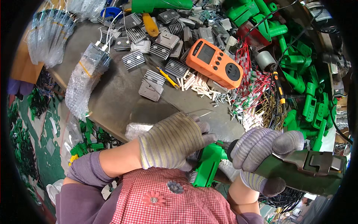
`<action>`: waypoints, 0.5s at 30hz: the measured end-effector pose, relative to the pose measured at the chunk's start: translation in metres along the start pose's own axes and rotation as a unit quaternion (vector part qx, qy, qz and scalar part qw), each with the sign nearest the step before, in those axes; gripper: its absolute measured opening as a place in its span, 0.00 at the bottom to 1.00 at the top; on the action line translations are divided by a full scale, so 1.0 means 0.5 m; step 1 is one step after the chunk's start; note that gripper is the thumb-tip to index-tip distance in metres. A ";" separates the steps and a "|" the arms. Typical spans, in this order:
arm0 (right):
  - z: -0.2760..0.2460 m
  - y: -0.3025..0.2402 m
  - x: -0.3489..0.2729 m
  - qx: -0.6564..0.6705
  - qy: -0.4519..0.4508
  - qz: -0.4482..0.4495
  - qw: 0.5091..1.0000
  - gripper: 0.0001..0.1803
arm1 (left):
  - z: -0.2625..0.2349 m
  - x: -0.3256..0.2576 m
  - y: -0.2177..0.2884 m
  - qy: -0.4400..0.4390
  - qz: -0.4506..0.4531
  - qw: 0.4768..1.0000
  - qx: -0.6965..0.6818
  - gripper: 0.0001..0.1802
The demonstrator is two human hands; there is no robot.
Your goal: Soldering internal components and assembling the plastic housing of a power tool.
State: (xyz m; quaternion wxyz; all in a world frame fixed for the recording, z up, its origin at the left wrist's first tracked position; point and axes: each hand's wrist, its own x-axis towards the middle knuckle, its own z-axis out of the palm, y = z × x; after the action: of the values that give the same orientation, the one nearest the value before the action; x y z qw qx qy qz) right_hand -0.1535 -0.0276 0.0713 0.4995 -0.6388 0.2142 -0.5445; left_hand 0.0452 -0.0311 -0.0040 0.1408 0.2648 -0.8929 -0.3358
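Note:
My left hand [173, 141], in a grey striped glove, is closed around a green plastic housing [209, 166] held against my apron. A finned grey metal edge [192, 176] shows at the housing's left side. In my right hand [257, 153], also gloved, is a dark green cordless drill [298, 168] lying nearly level. The drill's dark nose points left, its bit meeting the upper end of the housing. My left fingers hide part of that end, so I cannot tell what the bit touches. Just left of my left glove lies a small bubble-wrapped piece [138, 130].
Grey heat sinks [153, 86] are piled across the table's far side, with an orange meter [214, 63] among them. Red wires [244, 71], pale sticks and small screws lie beside it. Green housings [309, 100] crowd the right. A bubble-wrapped bundle [84, 86] sits at the left edge.

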 end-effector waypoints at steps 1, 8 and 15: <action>0.002 -0.001 -0.003 0.003 0.007 0.011 1.000 0.38 | 0.002 -0.001 -0.001 0.014 0.011 1.000 -0.001 0.48; -0.003 0.011 -0.001 0.067 -0.029 0.029 0.997 0.40 | -0.005 0.000 0.006 0.017 0.010 0.999 0.025 0.49; 0.019 0.002 -0.021 0.111 0.096 0.099 0.984 0.38 | -0.003 -0.003 0.012 0.010 -0.026 0.999 0.018 0.51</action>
State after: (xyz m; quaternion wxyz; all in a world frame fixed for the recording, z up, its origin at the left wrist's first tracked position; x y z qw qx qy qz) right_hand -0.1480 -0.0156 0.0661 0.5957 -0.4996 0.2615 -0.5720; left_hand 0.0447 -0.0274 0.0011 0.1360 0.2939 -0.8901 -0.3208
